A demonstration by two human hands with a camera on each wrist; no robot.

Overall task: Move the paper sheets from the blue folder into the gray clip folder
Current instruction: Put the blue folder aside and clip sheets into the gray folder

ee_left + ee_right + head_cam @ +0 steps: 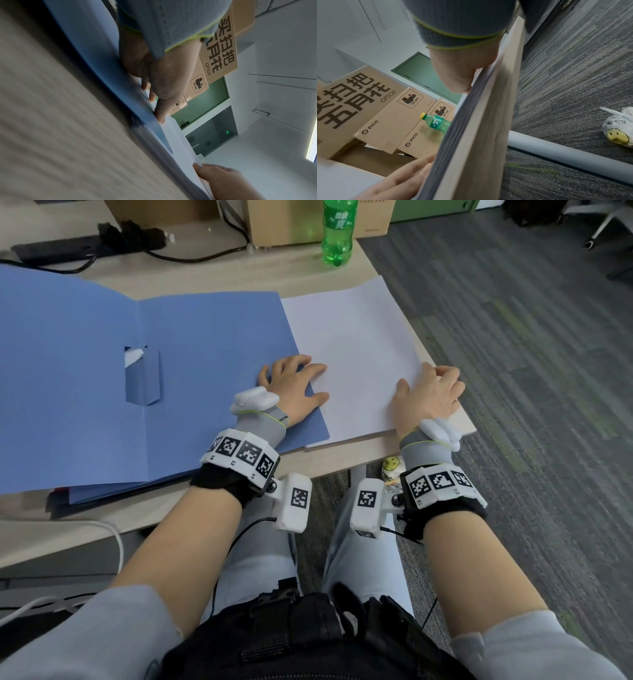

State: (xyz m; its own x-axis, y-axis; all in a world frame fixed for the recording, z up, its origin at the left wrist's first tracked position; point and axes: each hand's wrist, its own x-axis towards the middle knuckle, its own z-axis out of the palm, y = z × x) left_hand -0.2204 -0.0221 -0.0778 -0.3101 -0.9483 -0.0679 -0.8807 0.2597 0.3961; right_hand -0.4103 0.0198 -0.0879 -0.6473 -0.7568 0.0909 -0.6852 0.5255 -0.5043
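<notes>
The blue folder [85, 371] lies open on the desk, with a white slip in its inner pocket [137, 361]. A stack of white paper sheets [356, 344] lies to its right, reaching the desk's right edge. My left hand [294, 385] rests flat with spread fingers across the folder's right edge and the sheets [180, 142]. My right hand [431, 392] lies on the stack's near right corner, thumb on top, fingers curled over its right edge. The right wrist view shows the stack's layered side [462, 128] under my palm [462, 70]. I cannot pick out a gray clip folder for certain.
A dark folder edge [60, 505] shows under the blue folder at the desk's front. A green bottle [337, 231], cardboard boxes [284, 220] and a black power strip [85, 244] stand at the back. A smiley plastic bag [618, 131] lies on the carpet.
</notes>
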